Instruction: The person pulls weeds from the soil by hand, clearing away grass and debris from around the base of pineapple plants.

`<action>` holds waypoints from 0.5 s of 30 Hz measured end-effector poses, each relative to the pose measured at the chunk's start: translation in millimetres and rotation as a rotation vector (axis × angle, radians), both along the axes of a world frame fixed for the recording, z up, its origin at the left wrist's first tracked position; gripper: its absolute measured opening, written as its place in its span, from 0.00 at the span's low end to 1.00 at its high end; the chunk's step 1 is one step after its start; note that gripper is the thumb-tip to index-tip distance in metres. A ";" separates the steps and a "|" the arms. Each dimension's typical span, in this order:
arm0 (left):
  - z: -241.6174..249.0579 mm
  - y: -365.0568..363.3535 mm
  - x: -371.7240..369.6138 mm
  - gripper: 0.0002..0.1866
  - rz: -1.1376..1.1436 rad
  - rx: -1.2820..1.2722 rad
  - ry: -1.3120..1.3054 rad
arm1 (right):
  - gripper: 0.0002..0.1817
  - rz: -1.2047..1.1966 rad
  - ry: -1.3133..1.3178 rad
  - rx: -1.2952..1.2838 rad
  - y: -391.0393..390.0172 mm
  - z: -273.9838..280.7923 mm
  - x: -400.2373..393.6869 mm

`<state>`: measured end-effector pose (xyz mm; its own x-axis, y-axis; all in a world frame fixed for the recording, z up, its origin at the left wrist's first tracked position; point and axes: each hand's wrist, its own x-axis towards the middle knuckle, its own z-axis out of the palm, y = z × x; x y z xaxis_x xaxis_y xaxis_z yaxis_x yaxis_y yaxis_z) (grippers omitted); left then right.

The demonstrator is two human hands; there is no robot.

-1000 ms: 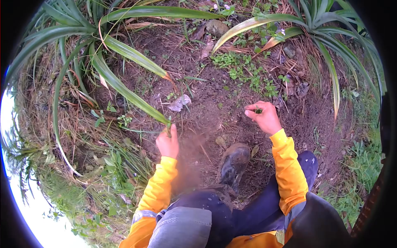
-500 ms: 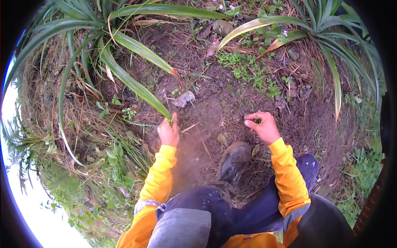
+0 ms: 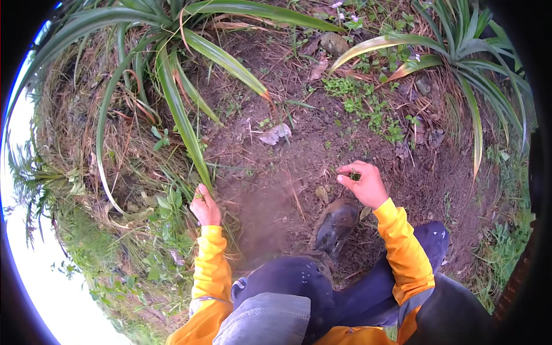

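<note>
My left hand is closed at the lower end of a long, strap-like green leaf. The leaf hangs down from a large spiky plant at the upper left, and its tip is partly hidden by my fingers. Over the bare soil to the right, my right hand is curled, thumb and forefinger close together. A small bunch of green weed bits shows inside its fingers. Below that hand is my dark, muddy boot.
Another spiky plant stands at the upper right, beside low green weeds. A dry pale leaf lies on the brown soil. Grass and dry stalks cover the left, where the ground drops off.
My left hand has moved left and toward me, and the long leaf has swung left with it. My right hand stays nearly in place, still curled. The whole view has shifted slightly.
</note>
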<state>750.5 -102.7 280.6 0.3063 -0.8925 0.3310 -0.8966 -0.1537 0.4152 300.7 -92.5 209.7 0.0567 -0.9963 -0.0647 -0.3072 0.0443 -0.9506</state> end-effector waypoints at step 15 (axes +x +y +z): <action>39.6 -34.3 -36.2 0.15 0.035 -0.060 0.083 | 0.08 -0.083 0.173 -0.474 -160.8 -10.0 172.6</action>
<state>714.2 -137.0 320.1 0.3653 -0.8601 0.3559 -0.8533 -0.1566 0.4974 473.3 -253.3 199.7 0.0045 -0.9189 0.3943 -0.4758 -0.3488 -0.8074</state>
